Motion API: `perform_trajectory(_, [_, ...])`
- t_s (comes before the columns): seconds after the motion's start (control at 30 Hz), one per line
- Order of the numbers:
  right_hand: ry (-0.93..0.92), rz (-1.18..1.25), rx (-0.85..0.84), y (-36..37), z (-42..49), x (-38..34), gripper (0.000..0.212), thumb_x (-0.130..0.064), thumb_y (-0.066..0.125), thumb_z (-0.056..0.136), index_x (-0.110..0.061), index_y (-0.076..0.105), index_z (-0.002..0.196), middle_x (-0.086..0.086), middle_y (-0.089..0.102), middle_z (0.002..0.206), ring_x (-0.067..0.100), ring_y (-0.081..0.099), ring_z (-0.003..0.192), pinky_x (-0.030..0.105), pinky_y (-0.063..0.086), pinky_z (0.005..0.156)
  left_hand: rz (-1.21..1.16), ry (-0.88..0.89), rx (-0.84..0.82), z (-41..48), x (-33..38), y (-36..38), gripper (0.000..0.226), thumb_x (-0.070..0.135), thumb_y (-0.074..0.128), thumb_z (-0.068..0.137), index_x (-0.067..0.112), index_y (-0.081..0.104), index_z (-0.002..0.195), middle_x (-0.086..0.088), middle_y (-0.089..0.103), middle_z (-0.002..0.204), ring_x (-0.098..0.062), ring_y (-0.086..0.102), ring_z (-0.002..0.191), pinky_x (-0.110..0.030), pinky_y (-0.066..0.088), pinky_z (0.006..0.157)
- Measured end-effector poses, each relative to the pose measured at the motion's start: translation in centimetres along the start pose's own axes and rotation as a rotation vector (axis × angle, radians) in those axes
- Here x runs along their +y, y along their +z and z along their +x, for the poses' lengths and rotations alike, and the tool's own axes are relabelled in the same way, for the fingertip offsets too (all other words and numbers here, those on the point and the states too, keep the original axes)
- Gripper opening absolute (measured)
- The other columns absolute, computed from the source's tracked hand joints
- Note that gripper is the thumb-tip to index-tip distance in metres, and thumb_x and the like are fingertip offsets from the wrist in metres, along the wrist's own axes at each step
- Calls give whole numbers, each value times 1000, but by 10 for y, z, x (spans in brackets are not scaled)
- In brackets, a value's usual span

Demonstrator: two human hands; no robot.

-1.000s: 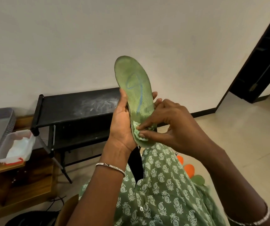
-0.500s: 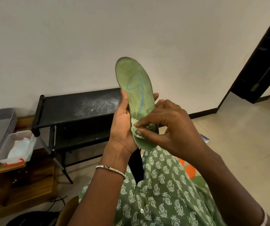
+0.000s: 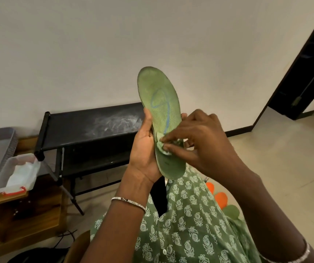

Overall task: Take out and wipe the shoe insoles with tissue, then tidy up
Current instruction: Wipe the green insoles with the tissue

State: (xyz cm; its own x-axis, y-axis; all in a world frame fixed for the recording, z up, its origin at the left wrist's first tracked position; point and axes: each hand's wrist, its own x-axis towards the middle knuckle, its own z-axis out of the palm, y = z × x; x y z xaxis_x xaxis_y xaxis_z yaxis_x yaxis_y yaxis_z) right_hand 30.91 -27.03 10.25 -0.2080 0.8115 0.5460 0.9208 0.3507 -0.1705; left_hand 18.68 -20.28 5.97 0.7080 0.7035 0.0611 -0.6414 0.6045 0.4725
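Centre frame: green insole (image 3: 159,103) upright, toe end up, blue scrawl on its face. Gripped round the lower half by left hand (image 3: 144,154): thumb along left edge, fingers mostly hidden behind, one tip showing at right edge. Pinched in right hand (image 3: 200,141) fingertips: small tissue (image 3: 162,147) wad, pressed on insole just below the blue line, mostly covered, shape hard to read. Heel end touching green patterned lap (image 3: 186,234) or just above it, cannot tell. Left of frame: black rack (image 3: 87,128), dusty top; clear tub (image 3: 15,173) holding white tissue. Lower right: orange and green shapes (image 3: 221,200), half hidden behind the leg, unidentifiable.
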Motion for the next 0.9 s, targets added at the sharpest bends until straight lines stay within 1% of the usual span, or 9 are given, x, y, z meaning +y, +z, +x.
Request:
perform_trajectory(0.13, [43, -106, 132, 6, 7, -1, 19, -38, 65, 87, -26, 75, 98, -11, 70, 89, 16, 51, 89, 32, 27, 75, -3, 25, 8, 0, -5, 2, 64, 59, 38, 100, 9, 62, 132, -15, 66, 122, -28, 61, 117, -43, 50, 103])
perform_trajectory(0.2, [15, -10, 61, 5, 0, -3, 17, -40, 69, 84, -29, 76, 96, -14, 70, 87, 12, 47, 88, 31, 26, 73, -5, 12, 4, -2, -3, -1, 67, 61, 37, 100, 7, 70, 120, -15, 69, 117, -28, 66, 111, -43, 56, 96])
perform_trajectory(0.33, [-30, 136, -77, 3, -12, -8, 18, -45, 69, 81, -35, 77, 95, -20, 69, 83, 7, 47, 91, 29, 26, 74, 31, 8, 29, -2, 4, -4, 75, 66, 39, 97, 1, 74, 112, -17, 66, 122, -29, 65, 114, -43, 48, 106])
perform_trajectory(0.43, [9, 16, 24, 2, -6, -6, 25, -50, 62, 82, -34, 77, 94, -19, 70, 84, 11, 48, 91, 31, 21, 76, 33, 1, 18, -1, 1, 0, 73, 65, 37, 98, 3, 74, 114, -17, 66, 122, -29, 64, 114, -43, 52, 102])
perform_trajectory(0.53, [66, -96, 177, 6, 3, -4, 22, -42, 64, 87, -27, 76, 95, -11, 71, 88, 18, 53, 90, 35, 28, 78, -14, 19, -6, -1, -3, 5, 64, 60, 38, 100, 8, 66, 125, -15, 65, 123, -28, 61, 116, -44, 56, 94])
perform_trajectory(0.63, [68, -110, 229, 16, 1, -8, 19, -38, 64, 87, -24, 76, 94, -10, 70, 87, 18, 53, 91, 32, 26, 78, -21, 14, -10, -2, -2, 1, 66, 60, 39, 99, 6, 68, 124, -16, 66, 121, -28, 63, 115, -43, 55, 97])
perform_trajectory(0.7, [48, -40, 180, 19, -7, -16, 22, -40, 62, 87, -26, 76, 95, -11, 69, 87, 14, 50, 92, 31, 24, 78, -10, -3, 1, -4, 3, -3, 74, 65, 38, 98, 2, 71, 118, -17, 68, 117, -28, 66, 110, -41, 55, 98])
perform_trajectory(0.77, [18, 31, 77, 21, -18, -23, 24, -43, 59, 86, -28, 76, 95, -14, 68, 87, 10, 50, 91, 32, 28, 77, -11, -3, 20, -5, 9, -7, 79, 68, 41, 95, 1, 64, 129, -16, 65, 123, -28, 65, 111, -42, 56, 95])
perform_trajectory(0.9, [30, 246, -68, 10, -28, -15, 13, -34, 70, 88, -27, 76, 97, -18, 69, 87, 4, 59, 84, 29, 47, 72, -11, 42, 67, -4, 15, -6, 79, 67, 42, 96, 7, 46, 147, -11, 54, 136, -26, 61, 113, -48, 55, 91])
